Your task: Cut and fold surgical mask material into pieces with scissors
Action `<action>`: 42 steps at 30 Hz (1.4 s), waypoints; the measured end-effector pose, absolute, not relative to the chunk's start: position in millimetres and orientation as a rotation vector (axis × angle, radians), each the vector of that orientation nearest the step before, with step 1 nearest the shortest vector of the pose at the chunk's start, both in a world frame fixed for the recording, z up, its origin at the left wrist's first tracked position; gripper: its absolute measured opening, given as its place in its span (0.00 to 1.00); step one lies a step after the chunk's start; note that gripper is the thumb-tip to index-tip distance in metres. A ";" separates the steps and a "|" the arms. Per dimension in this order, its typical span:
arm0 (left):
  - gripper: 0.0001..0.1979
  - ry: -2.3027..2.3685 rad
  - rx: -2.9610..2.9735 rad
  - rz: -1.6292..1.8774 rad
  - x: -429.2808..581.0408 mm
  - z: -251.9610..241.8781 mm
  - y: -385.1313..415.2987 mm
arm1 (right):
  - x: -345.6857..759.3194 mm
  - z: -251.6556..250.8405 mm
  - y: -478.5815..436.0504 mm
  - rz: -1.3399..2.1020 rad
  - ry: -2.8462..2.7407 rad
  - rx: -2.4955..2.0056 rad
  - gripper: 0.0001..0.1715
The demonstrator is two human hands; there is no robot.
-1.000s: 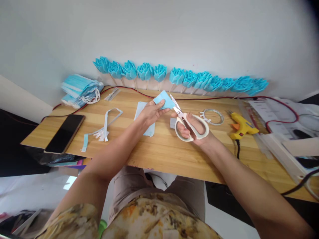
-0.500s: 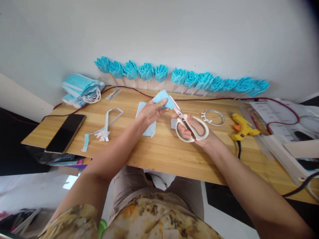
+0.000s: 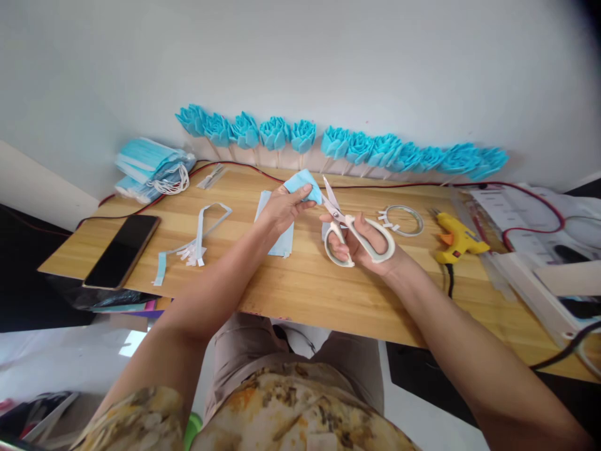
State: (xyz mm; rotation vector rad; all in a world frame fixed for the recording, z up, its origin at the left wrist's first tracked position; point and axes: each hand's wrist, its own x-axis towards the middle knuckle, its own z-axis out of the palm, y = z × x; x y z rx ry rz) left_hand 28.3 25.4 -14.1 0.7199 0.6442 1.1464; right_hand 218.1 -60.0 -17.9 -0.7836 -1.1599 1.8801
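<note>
Between thumb and fingers, my left hand (image 3: 287,207) pinches a small piece of blue mask fabric (image 3: 300,180) above the table. My right hand (image 3: 364,241) grips white-handled scissors (image 3: 350,225), with fingers through the loops. The blades are spread, their tips at the right edge of the fabric piece. Beneath my left hand lies a flat light-blue sheet (image 3: 280,241), partly covered by the hand and wrist. Another small greyish piece (image 3: 325,230) is mostly hidden behind my right hand.
Blue fabric flowers (image 3: 303,136) on sticks line the wall. Left are stacked face masks (image 3: 148,163), a phone (image 3: 123,250) and cut white strips (image 3: 200,235). Right are a tape-like ring (image 3: 401,221), a yellow glue gun (image 3: 460,239) and a white frame-like object (image 3: 530,294). A red-black cable (image 3: 375,186) runs along the back.
The scissors have opened wider, their blades and handles spreading apart. The fabric piece in my left hand has tilted and shifted slightly left.
</note>
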 end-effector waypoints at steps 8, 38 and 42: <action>0.13 0.632 0.820 1.114 27.8 -19.3 26.9 | 219.0 -17.6 -61.0 1.853 -1.138 -0.810 0.39; 0.09 0.660 0.710 1.103 27.6 -19.5 28.1 | 214.3 -13.1 -61.4 1.770 -1.117 -0.903 0.37; 0.08 0.642 0.726 1.093 27.1 -17.2 27.5 | 214.0 -12.9 -62.5 1.764 -1.094 -0.931 0.34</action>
